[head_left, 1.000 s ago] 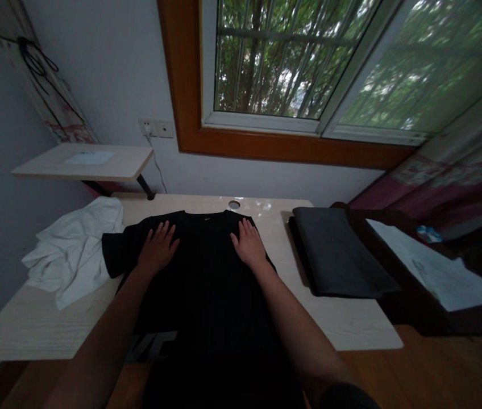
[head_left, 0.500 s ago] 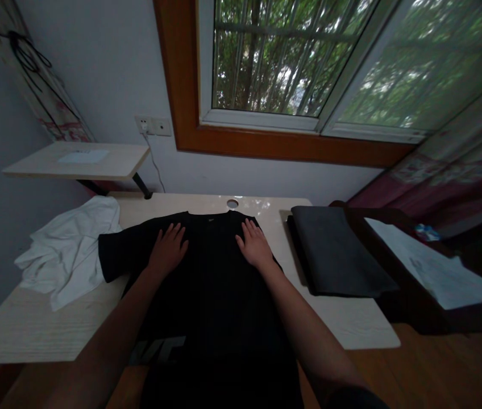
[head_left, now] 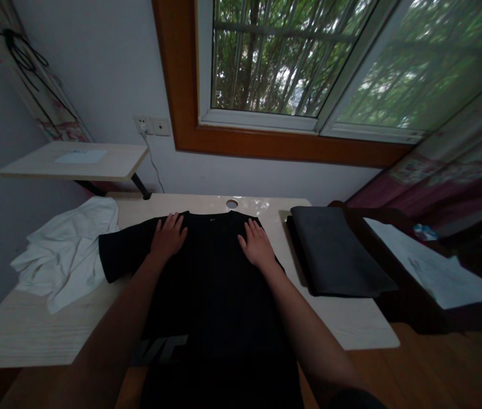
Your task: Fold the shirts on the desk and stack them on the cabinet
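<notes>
Shirt [head_left: 215, 272]: beneath your left hand [head_left: 169, 238] and right hand [head_left: 258, 244], both laid flat, grasping nothing, probably to steady it. White cloth [head_left: 68, 247]: left of your left hand.

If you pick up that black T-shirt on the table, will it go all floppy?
Probably yes: the black T-shirt looks like soft cloth, with a sleeve lying flat. It likely won't roll, since it's spread out on the table. Pushed, it might bunch into wrinkles, like the crumpled white cloth beside it.
</notes>
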`<state>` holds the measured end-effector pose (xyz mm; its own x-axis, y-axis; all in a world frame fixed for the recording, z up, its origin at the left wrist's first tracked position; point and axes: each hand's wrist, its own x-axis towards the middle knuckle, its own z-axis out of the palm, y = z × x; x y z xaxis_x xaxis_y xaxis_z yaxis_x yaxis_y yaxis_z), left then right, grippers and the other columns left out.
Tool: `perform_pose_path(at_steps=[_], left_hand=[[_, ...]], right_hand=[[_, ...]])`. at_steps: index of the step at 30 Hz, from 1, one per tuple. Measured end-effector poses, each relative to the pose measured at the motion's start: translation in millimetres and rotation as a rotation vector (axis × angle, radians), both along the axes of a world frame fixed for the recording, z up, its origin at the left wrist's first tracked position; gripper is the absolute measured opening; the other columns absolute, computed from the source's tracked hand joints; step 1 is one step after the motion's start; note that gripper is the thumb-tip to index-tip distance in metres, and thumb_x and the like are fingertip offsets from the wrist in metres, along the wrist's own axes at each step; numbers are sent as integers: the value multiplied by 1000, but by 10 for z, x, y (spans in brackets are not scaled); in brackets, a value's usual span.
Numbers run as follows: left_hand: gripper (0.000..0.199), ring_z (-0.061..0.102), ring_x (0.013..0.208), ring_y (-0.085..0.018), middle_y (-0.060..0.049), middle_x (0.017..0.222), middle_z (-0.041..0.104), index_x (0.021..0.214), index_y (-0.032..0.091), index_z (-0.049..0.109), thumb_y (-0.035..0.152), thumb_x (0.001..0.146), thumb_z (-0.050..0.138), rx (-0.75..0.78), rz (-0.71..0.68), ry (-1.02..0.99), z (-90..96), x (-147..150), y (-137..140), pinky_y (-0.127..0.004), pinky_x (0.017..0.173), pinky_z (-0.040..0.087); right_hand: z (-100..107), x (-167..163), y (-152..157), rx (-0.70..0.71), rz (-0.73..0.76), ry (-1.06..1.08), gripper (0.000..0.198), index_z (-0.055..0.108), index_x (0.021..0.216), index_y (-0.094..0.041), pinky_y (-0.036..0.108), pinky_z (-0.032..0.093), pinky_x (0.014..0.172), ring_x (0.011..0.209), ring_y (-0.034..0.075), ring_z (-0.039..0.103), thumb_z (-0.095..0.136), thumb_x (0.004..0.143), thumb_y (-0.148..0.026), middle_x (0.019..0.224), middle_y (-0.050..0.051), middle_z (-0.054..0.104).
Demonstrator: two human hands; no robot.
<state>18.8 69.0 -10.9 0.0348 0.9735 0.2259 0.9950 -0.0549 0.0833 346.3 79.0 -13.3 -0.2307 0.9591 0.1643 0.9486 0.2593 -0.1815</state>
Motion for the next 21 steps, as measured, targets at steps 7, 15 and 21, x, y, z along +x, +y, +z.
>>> perform_pose_path(at_steps=[7, 15, 21], left_hand=[[59, 27, 153, -29, -11, 164, 33, 153, 16, 42, 44, 103, 29, -5, -21, 9, -6, 9, -13, -56, 123, 23], [47, 51, 134, -29, -13, 144, 59, 137, 15, 61, 32, 98, 40, 112, -37, -42, 71, -1, -67, -47, 116, 38], [44, 55, 128, -27, -11, 136, 64, 130, 15, 66, 27, 97, 40, 112, -105, -64, 68, -17, -75, -42, 113, 42]], right_hand=[[13, 4, -13, 11, 5, 1, 67, 38, 155, -5, 42, 16, 125, 154, 27, 22, 32, 104, -49, 166, 15, 27], [15, 2, -26, 13, 3, 5, 66, 37, 155, -7, 42, 16, 125, 155, 26, 21, 32, 104, -48, 166, 14, 26], [40, 6, -51, 9, 6, 6, 66, 37, 155, -6, 42, 16, 125, 155, 26, 22, 31, 104, -48, 166, 15, 26]])
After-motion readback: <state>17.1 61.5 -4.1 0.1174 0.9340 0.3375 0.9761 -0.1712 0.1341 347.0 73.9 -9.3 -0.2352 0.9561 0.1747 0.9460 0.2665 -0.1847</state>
